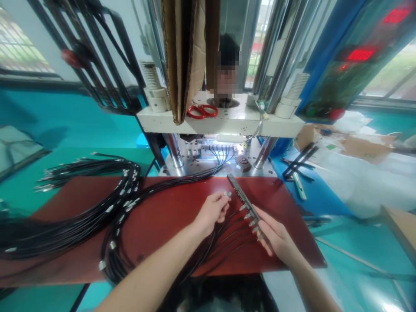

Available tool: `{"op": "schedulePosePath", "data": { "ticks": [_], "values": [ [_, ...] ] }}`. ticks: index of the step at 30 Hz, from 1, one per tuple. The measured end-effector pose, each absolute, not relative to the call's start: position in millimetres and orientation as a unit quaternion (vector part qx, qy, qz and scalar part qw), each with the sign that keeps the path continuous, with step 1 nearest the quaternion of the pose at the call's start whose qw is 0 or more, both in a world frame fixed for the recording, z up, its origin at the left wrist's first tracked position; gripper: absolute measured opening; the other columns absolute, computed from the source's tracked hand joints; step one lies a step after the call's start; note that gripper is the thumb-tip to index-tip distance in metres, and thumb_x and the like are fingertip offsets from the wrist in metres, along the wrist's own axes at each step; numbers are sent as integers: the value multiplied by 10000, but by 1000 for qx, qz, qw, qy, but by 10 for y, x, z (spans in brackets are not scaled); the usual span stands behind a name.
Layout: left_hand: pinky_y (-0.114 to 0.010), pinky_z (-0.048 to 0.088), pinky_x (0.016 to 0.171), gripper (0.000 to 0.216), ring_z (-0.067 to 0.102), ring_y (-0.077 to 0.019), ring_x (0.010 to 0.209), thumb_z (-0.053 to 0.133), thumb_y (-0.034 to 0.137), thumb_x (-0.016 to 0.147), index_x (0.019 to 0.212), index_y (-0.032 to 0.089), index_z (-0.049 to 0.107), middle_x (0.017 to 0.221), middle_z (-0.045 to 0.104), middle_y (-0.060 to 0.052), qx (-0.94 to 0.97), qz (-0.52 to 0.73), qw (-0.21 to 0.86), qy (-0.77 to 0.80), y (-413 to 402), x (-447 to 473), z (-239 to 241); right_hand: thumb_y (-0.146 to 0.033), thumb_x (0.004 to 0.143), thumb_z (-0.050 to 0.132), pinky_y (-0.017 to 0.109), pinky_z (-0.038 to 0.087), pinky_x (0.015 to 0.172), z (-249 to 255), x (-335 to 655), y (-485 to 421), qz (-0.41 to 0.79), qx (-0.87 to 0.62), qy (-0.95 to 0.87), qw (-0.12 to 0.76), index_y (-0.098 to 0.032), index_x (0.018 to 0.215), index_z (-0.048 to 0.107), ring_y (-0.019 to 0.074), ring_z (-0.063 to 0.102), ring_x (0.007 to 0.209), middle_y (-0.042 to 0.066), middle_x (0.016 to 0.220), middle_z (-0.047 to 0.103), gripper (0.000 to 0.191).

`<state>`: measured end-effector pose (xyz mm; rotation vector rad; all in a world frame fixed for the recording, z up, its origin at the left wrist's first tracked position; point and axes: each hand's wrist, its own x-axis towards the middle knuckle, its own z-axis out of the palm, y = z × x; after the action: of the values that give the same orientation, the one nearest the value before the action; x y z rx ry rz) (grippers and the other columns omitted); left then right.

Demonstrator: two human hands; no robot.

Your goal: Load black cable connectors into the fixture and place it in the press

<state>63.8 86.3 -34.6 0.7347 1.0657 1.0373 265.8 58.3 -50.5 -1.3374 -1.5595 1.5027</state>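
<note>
My left hand (pixel 212 211) pinches the metal connector end of a black cable (pixel 227 194) between thumb and fingers, just left of a long dark fixture bar (pixel 238 190). My right hand (pixel 274 236) grips the near end of that bar, which lies diagonally on the red mat (pixel 162 216). Several cables with metal plugs (pixel 248 215) sit side by side in the bar and trail back toward me.
A big bundle of black cables (pixel 107 208) sprawls over the mat's left side. Behind stands a moulding press (pixel 224 121) with red scissors (pixel 202 111) on its plate, cardboard (pixel 183 56), and another person beyond. Right: blue bench with tools (pixel 297 167), white bags.
</note>
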Motion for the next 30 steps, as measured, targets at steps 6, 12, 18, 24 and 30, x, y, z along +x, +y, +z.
{"op": "schedulePosePath", "data": {
  "ticks": [6, 12, 18, 24, 30],
  "values": [
    [-174, 146, 358, 263, 297, -24, 376, 599, 368, 668, 683, 120, 513, 527, 433, 39, 308, 435, 725, 437, 902, 650, -410, -462, 849, 398, 188, 327, 330, -499, 2666, 586, 567, -500, -587, 291, -154, 1330, 335, 66, 396, 333, -46, 488, 501, 575],
    [-175, 119, 370, 258, 253, -21, 357, 637, 316, 604, 581, 161, 433, 447, 396, 72, 361, 428, 640, 525, 883, 762, -360, -470, 850, 386, 191, 330, 334, -486, 2671, 604, 564, -497, -598, 276, -156, 1329, 339, 63, 387, 332, -45, 495, 501, 574],
    [-180, 170, 404, 257, 247, -21, 384, 612, 311, 628, 549, 156, 423, 436, 354, 84, 395, 480, 572, 535, 864, 837, -416, -465, 853, 372, 183, 329, 328, -459, 2677, 625, 566, -498, -609, 246, -169, 1339, 320, 67, 388, 338, -53, 484, 483, 571],
    [-184, 152, 396, 253, 237, -16, 378, 619, 292, 627, 551, 150, 424, 447, 351, 82, 380, 466, 599, 530, 887, 802, -401, -428, 866, 362, 171, 326, 333, -432, 2654, 623, 542, -490, -643, 230, -183, 1340, 317, 60, 374, 334, -75, 453, 440, 536],
    [-191, 309, 404, 222, 384, -47, 406, 626, 312, 649, 663, 152, 473, 541, 474, 44, 325, 477, 681, 451, 906, 597, -384, -455, 848, 398, 171, 339, 316, -442, 2649, 611, 567, -496, -604, 260, -171, 1329, 332, 66, 416, 363, -41, 538, 506, 563]
  ]
}}
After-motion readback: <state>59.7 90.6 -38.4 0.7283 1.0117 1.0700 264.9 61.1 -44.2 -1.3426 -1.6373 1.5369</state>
